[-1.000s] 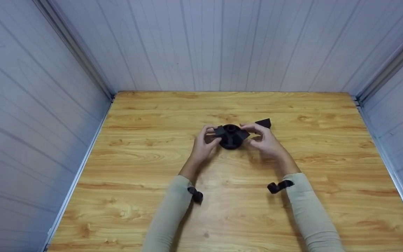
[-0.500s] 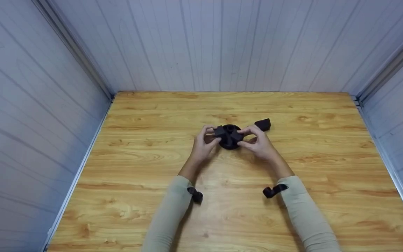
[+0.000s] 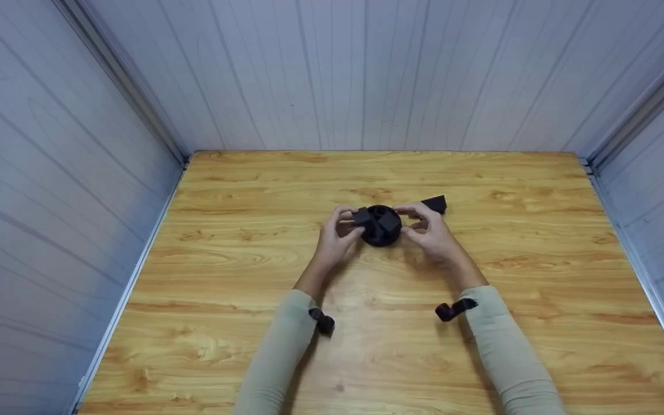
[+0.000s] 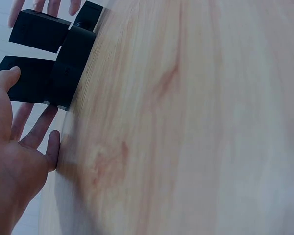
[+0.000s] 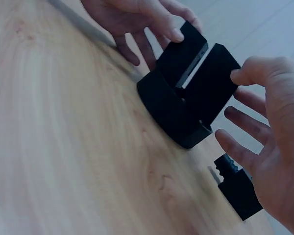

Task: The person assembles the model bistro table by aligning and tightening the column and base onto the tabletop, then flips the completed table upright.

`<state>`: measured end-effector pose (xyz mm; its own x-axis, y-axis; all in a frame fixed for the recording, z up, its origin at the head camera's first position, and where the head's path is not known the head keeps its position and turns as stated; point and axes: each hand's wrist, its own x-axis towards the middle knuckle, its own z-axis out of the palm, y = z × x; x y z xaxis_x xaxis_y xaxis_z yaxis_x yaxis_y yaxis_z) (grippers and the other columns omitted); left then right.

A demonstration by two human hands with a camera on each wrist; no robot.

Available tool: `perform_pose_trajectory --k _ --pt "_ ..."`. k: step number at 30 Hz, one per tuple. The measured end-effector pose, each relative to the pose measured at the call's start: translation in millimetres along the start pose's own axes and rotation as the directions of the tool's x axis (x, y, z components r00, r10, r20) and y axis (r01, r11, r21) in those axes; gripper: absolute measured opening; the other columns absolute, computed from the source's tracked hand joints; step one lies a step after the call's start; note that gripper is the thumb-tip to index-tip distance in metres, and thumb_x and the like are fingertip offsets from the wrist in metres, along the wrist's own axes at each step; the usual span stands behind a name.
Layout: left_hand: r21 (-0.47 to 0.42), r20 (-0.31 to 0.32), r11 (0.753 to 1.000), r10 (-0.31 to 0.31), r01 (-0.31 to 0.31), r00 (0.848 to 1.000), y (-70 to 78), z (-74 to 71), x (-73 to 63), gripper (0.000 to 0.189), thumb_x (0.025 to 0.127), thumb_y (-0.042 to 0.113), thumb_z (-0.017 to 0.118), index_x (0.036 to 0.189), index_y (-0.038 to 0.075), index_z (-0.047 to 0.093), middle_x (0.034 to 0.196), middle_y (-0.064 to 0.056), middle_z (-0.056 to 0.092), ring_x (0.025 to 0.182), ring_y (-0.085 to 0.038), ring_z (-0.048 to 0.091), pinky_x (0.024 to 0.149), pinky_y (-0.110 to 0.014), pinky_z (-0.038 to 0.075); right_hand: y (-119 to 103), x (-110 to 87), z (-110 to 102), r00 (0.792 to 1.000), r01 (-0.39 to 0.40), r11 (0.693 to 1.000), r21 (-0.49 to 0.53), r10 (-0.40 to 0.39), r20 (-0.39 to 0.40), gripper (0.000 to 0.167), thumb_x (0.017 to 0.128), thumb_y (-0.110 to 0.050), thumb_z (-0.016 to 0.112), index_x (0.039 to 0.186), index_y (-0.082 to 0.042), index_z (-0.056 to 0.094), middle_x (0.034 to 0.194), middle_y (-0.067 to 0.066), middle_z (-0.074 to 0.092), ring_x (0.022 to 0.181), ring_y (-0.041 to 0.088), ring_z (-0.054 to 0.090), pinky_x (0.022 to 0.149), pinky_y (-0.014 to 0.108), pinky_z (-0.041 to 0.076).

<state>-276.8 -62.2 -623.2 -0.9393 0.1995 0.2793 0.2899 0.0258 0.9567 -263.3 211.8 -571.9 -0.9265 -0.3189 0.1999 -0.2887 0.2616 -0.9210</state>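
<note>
1. Your left hand (image 3: 335, 239) pinches the left block (image 3: 361, 217), standing in the round base (image 5: 161, 105); a tug could tip both.
2. Your right hand (image 3: 436, 236), spread beside the right block (image 5: 210, 85), contact unclear: a brush could unseat it.
3. Loose block (image 3: 437, 203) by that hand: knock risk.

The loose black block (image 3: 437, 204) is partly hidden behind the right hand (image 3: 433, 231).
</note>
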Motion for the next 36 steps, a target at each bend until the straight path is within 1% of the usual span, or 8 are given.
perform_pose_trajectory --k 5,8,10,15,21,25,29,36 --pt "0.012 0.003 1.000 -0.024 0.024 1.000 10.9 0.7 -4.1 0.037 0.106 0.007 0.078 0.139 0.005 0.063 0.136 -0.024 0.073 0.131 -0.040 0.077 0.109 -0.038 0.065 2.5 4.9 -2.1 0.997 0.031 0.999 0.041 -0.034 0.065 0.047 0.103 0.018 0.057 0.147 0.005 0.070 0.158 0.030 0.064 0.141 0.003 0.062 0.103 0.024 0.061" --pt "0.000 0.001 1.000 -0.016 0.016 1.000 7.4 0.4 -3.2 0.037 0.105 0.008 0.079 0.139 0.005 0.063 0.135 -0.024 0.073 0.130 -0.039 0.078 0.109 -0.038 0.065 5.1 6.4 -0.6 0.993 0.031 0.996 0.080 -0.040 0.107 0.046 0.104 0.017 0.056 0.147 0.007 0.069 0.158 0.033 0.063 0.138 -0.010 0.060 0.102 0.018 0.061" --pt "-0.008 -0.006 1.000 0.001 -0.001 1.000 -3.7 0.0 -0.7 0.037 0.104 0.011 0.082 0.137 0.009 0.065 0.132 -0.019 0.076 0.128 -0.034 0.079 0.108 -0.036 0.066 6.4 6.8 0.6 0.992 0.028 0.995 0.096 -0.040 0.123 0.044 0.105 0.015 0.058 0.148 0.007 0.068 0.157 0.034 0.062 0.137 -0.011 0.059 0.102 0.018 0.061" --pt "-0.006 -0.008 1.000 -0.018 0.018 1.000 -21.7 -1.0 3.6 0.037 0.104 0.014 0.083 0.138 0.014 0.066 0.133 -0.013 0.077 0.127 -0.029 0.080 0.107 -0.036 0.066 6.6 7.9 4.0 0.996 -0.009 0.998 0.058 0.004 0.086 0.041 0.107 0.006 0.067 0.147 0.003 0.070 0.153 0.029 0.067 0.136 0.003 0.065 0.101 0.019 0.060" --pt "-0.039 0.007 0.998 -0.041 0.041 0.999 -15.5 -2.8 1.9 0.040 0.104 0.016 0.083 0.139 0.012 0.066 0.135 -0.016 0.075 0.128 -0.031 0.079 0.106 -0.037 0.066 7.6 8.9 11.5 0.996 -0.077 0.996 -0.050 0.075 -0.037 0.044 0.101 -0.008 0.084 0.142 -0.003 0.070 0.134 0.026 0.073 0.121 0.035 0.069 0.090 0.026 0.054" --pt "-0.022 0.013 1.000 0.013 -0.012 1.000 -6.4 -2.7 -0.8 0.038 0.106 0.017 0.081 0.139 0.009 0.065 0.134 -0.019 0.075 0.126 -0.034 0.080 0.105 -0.039 0.067 7.2 8.6 16.3 0.993 -0.087 0.995 -0.056 0.083 -0.080 0.046 0.099 -0.011 0.087 0.140 -0.003 0.066 0.126 0.026 0.072 0.113 0.036 0.067 0.086 0.027 0.051" --pt "-0.010 -0.006 1.000 -0.006 0.006 1.000 -6.2 -0.8 0.1 0.037 0.105 0.014 0.082 0.138 0.010 0.066 0.132 -0.017 0.076 0.125 -0.032 0.080 0.104 -0.035 0.067 7.2 8.2 16.4 0.995 -0.069 0.994 -0.084 0.062 -0.078 0.050 0.099 -0.011 0.088 0.143 -0.003 0.065 0.130 0.024 0.071 0.117 0.034 0.067 0.091 0.034 0.053" --pt "-0.005 -0.020 0.997 -0.082 0.082 0.996 18.8 5.1 -3.1 0.039 0.104 -0.003 0.076 0.140 -0.004 0.060 0.137 -0.032 0.071 0.132 -0.047 0.075 0.111 -0.045 0.065 0.8 8.3 6.7 0.999 -0.026 0.997 -0.070 0.025 -0.023 0.051 0.105 -0.011 0.080 0.153 -0.005 0.065 0.151 0.023 0.064 0.141 0.040 0.060 0.107 0.052 0.056"
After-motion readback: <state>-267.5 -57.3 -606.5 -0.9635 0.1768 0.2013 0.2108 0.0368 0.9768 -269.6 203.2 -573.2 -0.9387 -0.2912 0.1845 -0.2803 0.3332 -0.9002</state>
